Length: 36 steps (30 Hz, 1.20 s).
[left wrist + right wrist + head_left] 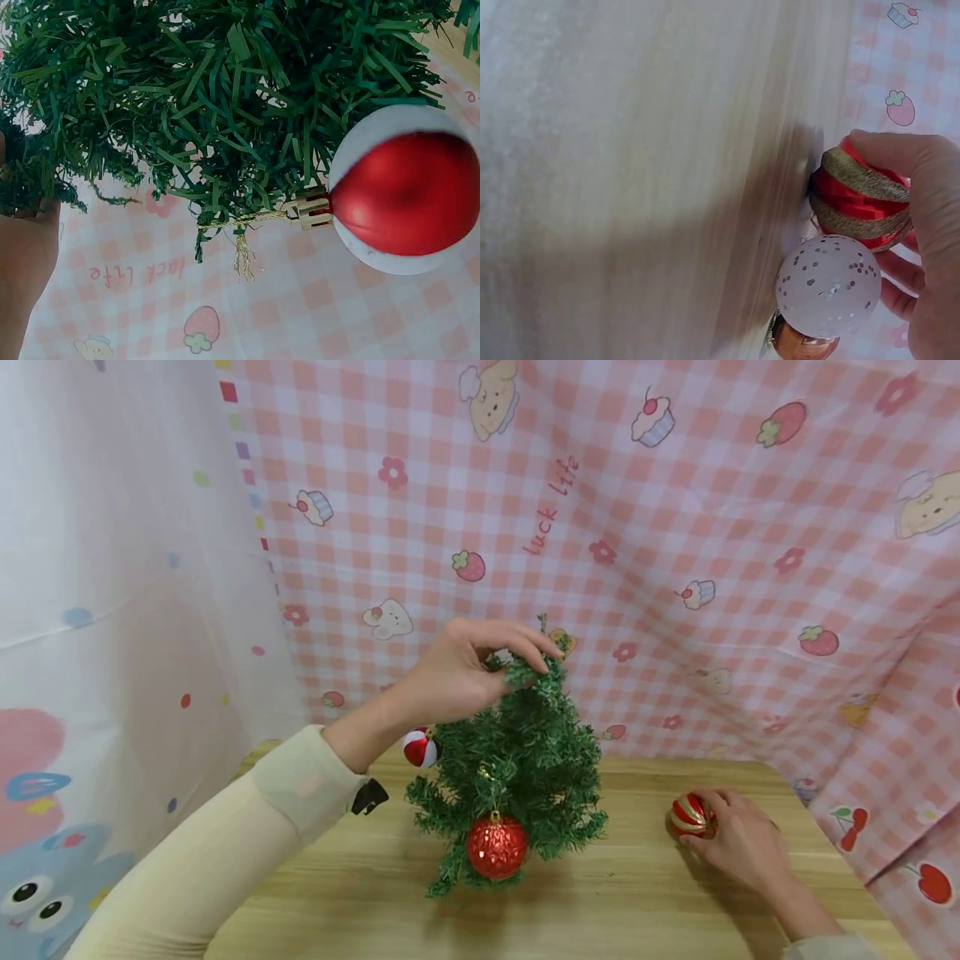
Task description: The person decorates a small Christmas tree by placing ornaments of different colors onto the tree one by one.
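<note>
A small green Christmas tree (536, 760) stands on the wooden table. My left hand (465, 668) holds its upper branches, fingers bent over them and thumb tucked behind the foliage. From the front of the tree hangs a shiny red ball (498, 847); a red and white ball (409, 191) hangs on its left side by a gold cord. At the right part of the table, my right hand (742, 843) grips a red Christmas ball with gold stripes (861, 196), thumb and fingers around it. Right beside that, under the fingers, is a white ball with silver dots (829, 286).
A copper-coloured ball (802, 343) lies against the white one, hidden behind the right hand in the head view. Behind the wooden table (600, 902) hangs a pink checked cloth (450, 510), and a pale curtain (150, 568) borders the left.
</note>
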### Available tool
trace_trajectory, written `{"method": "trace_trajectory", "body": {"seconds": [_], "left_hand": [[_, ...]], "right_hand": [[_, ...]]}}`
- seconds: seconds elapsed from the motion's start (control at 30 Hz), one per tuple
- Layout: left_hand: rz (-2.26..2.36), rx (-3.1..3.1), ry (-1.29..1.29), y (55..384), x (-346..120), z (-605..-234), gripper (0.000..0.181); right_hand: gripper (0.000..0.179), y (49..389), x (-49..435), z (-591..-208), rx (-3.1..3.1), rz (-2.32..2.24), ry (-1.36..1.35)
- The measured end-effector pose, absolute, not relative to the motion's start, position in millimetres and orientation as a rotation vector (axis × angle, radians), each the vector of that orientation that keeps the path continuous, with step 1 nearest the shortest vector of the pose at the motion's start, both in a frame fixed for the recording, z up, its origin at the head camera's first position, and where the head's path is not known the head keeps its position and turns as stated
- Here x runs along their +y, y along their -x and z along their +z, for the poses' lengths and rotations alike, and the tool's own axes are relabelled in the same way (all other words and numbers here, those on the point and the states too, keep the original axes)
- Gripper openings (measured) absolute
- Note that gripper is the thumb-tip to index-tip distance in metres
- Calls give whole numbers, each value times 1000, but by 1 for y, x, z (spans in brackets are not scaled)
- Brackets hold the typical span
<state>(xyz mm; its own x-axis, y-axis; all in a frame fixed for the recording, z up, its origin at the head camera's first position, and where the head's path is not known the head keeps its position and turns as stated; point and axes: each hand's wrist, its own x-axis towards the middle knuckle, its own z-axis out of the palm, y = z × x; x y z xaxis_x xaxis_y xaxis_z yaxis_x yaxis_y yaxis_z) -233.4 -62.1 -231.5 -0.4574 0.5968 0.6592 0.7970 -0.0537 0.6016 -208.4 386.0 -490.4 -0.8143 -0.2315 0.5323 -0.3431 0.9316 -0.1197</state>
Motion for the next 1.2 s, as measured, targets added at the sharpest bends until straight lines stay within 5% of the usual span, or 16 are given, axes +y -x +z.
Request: {"method": "trace_trajectory", "body": {"seconds": [0.57,0.9,1.2], "left_hand": [[-1815,-2000,1521,235,-67,-231,42],[-1524,-2026,1530,224,-70,-229,61],[-1075,-1924,1475,207,-61,-235,36]], "right_hand": [[76,201,375,-485,-2515,375,-458],[75,190,370,-472,-2424,432,-505],[76,179,368,-462,-2398,465,-444]]}}
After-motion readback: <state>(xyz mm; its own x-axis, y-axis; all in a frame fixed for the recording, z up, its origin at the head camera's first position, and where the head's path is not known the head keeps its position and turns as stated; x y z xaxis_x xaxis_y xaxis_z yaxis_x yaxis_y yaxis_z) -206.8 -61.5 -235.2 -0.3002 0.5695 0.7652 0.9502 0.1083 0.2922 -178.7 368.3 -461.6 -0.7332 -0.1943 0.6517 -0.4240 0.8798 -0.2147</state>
